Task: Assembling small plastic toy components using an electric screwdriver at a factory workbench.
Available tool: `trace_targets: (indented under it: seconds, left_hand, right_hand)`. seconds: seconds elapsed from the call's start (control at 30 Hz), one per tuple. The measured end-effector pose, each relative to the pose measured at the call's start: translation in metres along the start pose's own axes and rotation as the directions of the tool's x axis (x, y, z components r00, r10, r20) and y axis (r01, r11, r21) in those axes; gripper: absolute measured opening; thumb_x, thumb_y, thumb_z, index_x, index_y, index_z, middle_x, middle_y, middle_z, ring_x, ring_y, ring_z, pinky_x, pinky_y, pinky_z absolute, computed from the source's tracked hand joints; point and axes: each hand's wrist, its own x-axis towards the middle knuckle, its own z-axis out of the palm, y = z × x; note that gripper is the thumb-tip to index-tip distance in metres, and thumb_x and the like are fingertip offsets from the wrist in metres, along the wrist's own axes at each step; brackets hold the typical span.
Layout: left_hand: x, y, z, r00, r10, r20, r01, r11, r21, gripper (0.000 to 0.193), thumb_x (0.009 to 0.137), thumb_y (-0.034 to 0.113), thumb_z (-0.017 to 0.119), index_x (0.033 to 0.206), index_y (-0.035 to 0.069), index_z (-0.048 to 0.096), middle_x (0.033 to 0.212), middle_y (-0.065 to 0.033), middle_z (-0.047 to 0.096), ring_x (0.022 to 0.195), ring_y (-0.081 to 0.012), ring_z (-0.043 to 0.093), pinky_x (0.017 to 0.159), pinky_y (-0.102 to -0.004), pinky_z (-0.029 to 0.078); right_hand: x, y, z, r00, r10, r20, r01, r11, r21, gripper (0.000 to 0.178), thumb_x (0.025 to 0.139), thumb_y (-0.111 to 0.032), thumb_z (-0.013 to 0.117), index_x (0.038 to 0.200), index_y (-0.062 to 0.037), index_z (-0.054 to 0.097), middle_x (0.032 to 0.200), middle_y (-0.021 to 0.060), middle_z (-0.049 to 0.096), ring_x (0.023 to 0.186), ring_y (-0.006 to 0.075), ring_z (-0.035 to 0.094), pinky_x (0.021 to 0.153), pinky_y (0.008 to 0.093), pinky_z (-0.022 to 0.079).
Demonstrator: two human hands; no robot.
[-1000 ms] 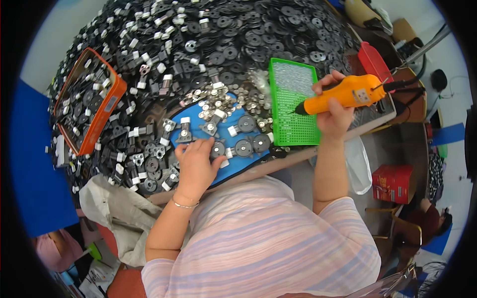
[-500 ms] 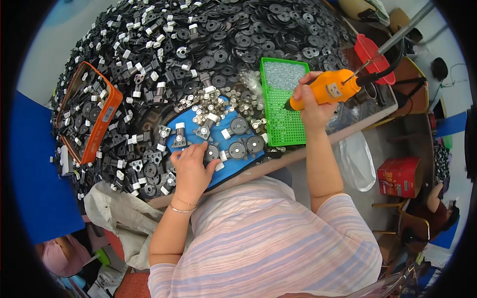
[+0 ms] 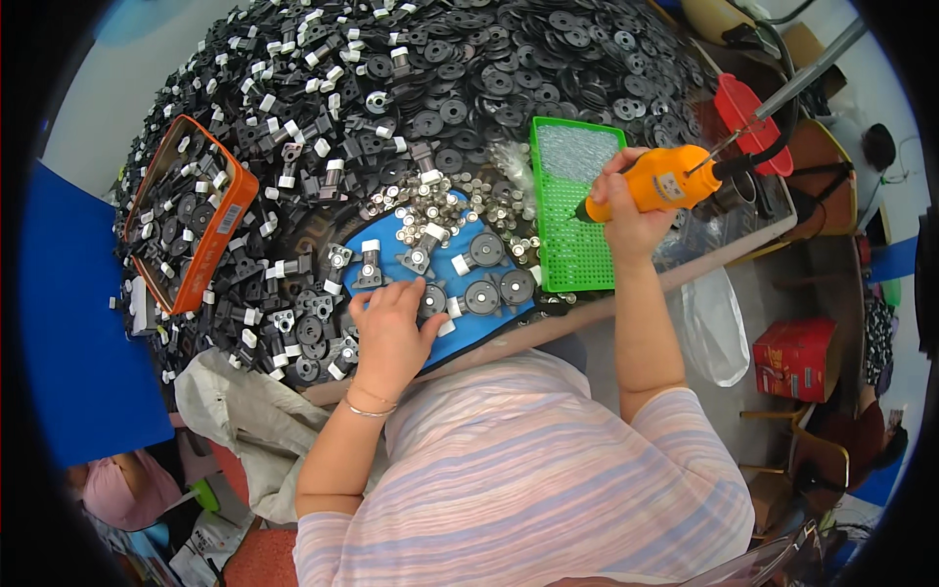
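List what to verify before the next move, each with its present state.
1. Right hand gripping the orange power driver: ok.
2. Driver's nose above the green perforated tray: ok; the bit touching a hole: cannot tell.
3. Small silvery pieces available in the tray: ok, heaped at its far end.
4. Left hand beside a round black part: ok; firm hold: cannot tell.
5. Blue mat free of loose metal pieces: not ok, some lie on its far edge.
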Motion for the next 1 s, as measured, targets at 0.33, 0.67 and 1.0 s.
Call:
trace_targets:
  seconds: [0.33,0.67,1.0]
  left_hand:
    - [0.034,-0.013,-0.021,0.998,0.055,-0.016,-0.055,0.998,-0.012,0.051,0.062,0.034,0.074,0.101,0.004,0.060,0.087,-0.0078,0.058,0.085,-0.0262,0.053,0.079,-0.0380,0.035]
    - [0.142,-0.071,0.015,0.964,0.224,-0.142,-0.149,0.900,0.410,0.007,0.069,0.009,0.058,0.074,0.010,0.064,0.078,-0.0036,0.056,0.083,-0.0217,0.052,0.075,-0.0367,0.037]
    - [0.112,-0.080,-0.012,0.880,0.456,-0.134,-0.439,0.888,0.138,0.006,0.066,0.003,0.060,0.071,0.006,0.059,0.078,-0.0047,0.056,0.074,-0.0240,0.053,0.070,-0.0336,0.042]
  right_hand:
    - [0.001,-0.005,-0.006,0.997,-0.022,-0.067,0.026,0.998,0.050,0.032,0.074,0.010,0.055,0.102,0.0000,0.044,0.087,0.0114,0.054,0.060,0.0123,0.053,0.056,0.0253,0.047]
    - [-0.003,-0.031,-0.019,0.995,-0.073,-0.074,0.085,0.982,0.167,0.031,0.072,0.001,0.058,0.101,0.0001,0.045,0.094,0.0130,0.048,0.061,0.0170,0.052,0.058,0.0295,0.046]
    - [-0.011,-0.036,-0.020,0.994,-0.099,-0.051,0.108,0.972,0.207,0.031,0.074,-0.001,0.059,0.101,0.0022,0.045,0.091,0.0150,0.049,0.058,0.0190,0.053,0.055,0.0287,0.048]
